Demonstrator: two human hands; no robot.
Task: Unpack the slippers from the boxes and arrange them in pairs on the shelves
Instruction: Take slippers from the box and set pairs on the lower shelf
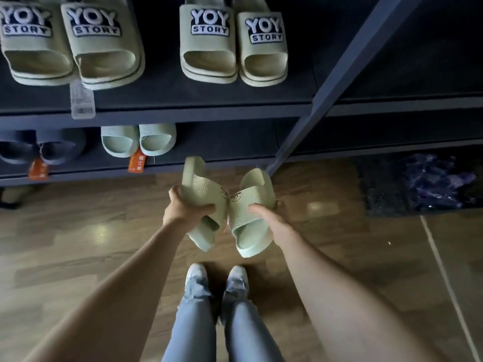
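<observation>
A wood-plank floor [78, 231] is seen from above, with a dark shelving unit [339, 82] standing along its far side. On the upper shelf [209, 113] two beige pairs lettered "YOY STORY" are set side by side, a left pair [70, 43] and a right pair [232, 45], well apart; a clear tag [82, 100] hangs from the left pair over the shelf edge. On the lower shelf [222, 150] a dark blue pair [44, 147] and a pale green pair [138, 139] are placed next to each other, and an orange tag [137, 162] hangs below the green one. Two more pale green slippers are held in the air in front of the lower shelf, above the floor, their inner edges touching. The left slipper [201, 189] is tilted on its side and is gripped by the left hand [183, 207], the thumb laid over the strap and the fingers curled round the outer edge. The right slipper [251, 226] is held by the right hand [271, 220], the thumb resting along the strap while the fingers are wrapped under the outer side, mostly hidden. A dark crumpled heap [423, 181] lies on the floor to the right. Blue jeans [193, 322] and pale shoes [197, 273] are seen below the hands.
</observation>
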